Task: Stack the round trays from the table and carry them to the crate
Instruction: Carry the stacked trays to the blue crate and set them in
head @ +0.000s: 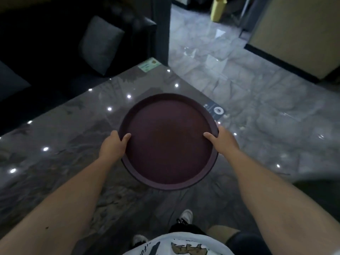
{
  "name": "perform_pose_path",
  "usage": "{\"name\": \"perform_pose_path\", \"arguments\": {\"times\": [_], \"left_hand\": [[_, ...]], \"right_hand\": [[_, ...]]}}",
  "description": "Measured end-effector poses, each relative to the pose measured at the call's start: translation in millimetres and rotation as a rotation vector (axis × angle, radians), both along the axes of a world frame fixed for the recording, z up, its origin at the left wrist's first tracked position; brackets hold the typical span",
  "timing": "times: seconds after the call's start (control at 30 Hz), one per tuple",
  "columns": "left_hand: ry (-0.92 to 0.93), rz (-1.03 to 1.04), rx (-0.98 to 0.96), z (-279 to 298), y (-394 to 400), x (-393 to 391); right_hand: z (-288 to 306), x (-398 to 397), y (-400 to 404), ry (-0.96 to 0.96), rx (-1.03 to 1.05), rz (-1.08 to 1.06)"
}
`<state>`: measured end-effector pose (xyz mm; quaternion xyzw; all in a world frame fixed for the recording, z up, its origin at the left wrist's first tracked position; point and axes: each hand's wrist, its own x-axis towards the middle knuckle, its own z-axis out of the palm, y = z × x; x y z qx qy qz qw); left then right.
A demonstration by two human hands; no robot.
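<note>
The dark maroon round trays (168, 142) are up off any surface and held out in front of the body, roughly level, over a glossy marbled floor (257, 100); a second rim showing under the lower edge suggests at least two trays nested, though how many cannot be told. The left hand (112, 144) grips the left rim and the right hand (221, 142) grips the right rim, each with the thumb hooked over the inside of the lip and the fingers closed beneath, out of sight. By that reading the stacking looks done and the carry is under way; what is left is to reach the crate and set the stack down in it, and no crate shows in this view. Whether the dark reflective surface under the trays is a tabletop or floor is hard to tell, since a shoe (185, 216) stands on the same plane. To the left sits a black sofa (55, 43) with a grey cushion (100, 43), and a dark pillar (161, 30) rises just beyond it. A yellow bin (218, 9) stands far ahead, a beige wall panel (298, 32) closes the right side, and small litter lies on the floor near the trays' right. The open passage between pillar and panel looks like the clear way forward.
</note>
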<state>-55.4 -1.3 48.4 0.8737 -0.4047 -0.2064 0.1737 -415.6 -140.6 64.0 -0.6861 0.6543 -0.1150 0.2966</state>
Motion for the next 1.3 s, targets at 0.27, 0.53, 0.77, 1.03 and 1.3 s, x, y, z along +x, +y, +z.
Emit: {"name": "perform_pose_path", "arguments": {"times": [0.27, 0.53, 0.77, 1.03, 1.3], "left_hand": [[0.016, -0.247, -0.016, -4.2, -90.8, -104.8], [-0.002, -0.466, 0.008, -8.9, -155.9, -194.9], [-0.042, -0.626, 0.024, -12.2, -192.0, -240.6], [-0.036, -0.793, 0.043, -11.3, -226.3, -275.7], [0.034, -0.862, 0.045, -20.4, -251.7, -292.8]], "right_hand": [[0.4, -126.6, -11.0, 0.072, 0.021, -0.214], [-8.1, -221.5, 7.5, 0.094, 0.058, -0.437], [-16.1, -258.9, 28.0, 0.029, 0.078, -0.598], [-22.6, -272.3, 63.6, -0.032, 0.038, -0.800], [-24.8, -273.6, 73.2, 0.002, 0.026, -0.922]]}}
